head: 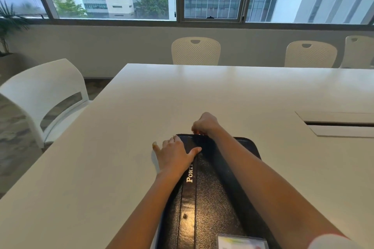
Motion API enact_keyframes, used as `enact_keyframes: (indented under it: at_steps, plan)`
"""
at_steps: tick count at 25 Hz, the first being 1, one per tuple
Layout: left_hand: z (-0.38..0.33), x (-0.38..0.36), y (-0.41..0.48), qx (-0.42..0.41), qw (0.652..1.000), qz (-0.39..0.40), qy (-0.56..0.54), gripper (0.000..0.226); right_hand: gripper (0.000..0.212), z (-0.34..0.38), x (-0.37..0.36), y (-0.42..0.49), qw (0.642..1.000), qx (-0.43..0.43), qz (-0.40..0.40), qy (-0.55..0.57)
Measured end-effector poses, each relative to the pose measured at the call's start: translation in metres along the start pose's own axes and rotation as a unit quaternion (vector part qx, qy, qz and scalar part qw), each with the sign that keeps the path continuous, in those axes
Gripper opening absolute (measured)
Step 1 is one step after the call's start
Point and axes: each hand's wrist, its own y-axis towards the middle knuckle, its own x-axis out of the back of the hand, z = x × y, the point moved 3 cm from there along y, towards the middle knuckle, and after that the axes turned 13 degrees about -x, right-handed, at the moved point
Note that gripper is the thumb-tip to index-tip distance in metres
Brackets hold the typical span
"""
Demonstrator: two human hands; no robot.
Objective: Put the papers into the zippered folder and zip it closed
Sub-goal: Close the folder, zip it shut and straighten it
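A black leather zippered folder (210, 198) lies closed on the white table (242, 91), running away from me, with gold lettering on a raised strip. My left hand (175, 155) rests flat on its far left corner, fingers spread, thumb on the cover. My right hand (204, 124) is curled at the folder's far edge, its fingertips pinched at the zipper line; the zipper pull itself is hidden under the fingers. No loose papers are in sight. A small clear card pocket (240, 241) shows on the cover near me.
A cable hatch (340, 124) is set into the table at the right. White chairs stand at the left (46, 99) and along the far side (196, 51). Windows fill the wall behind, and a plant (8, 24) stands at far left.
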Motion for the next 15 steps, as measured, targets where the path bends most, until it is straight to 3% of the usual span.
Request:
enact_keyframes:
  at_steps: [8,15]
  plan:
    - [0.001,-0.007,0.0,-0.005,0.999,-0.007,-0.044,0.08,0.018,0.018,-0.042,-0.022,0.995,0.073,-0.011,0.07]
    - [0.003,-0.01,-0.008,-0.015,0.999,-0.011,-0.039,0.089,0.029,-0.045,-0.023,-0.058,0.97,0.215,-0.111,-0.022]
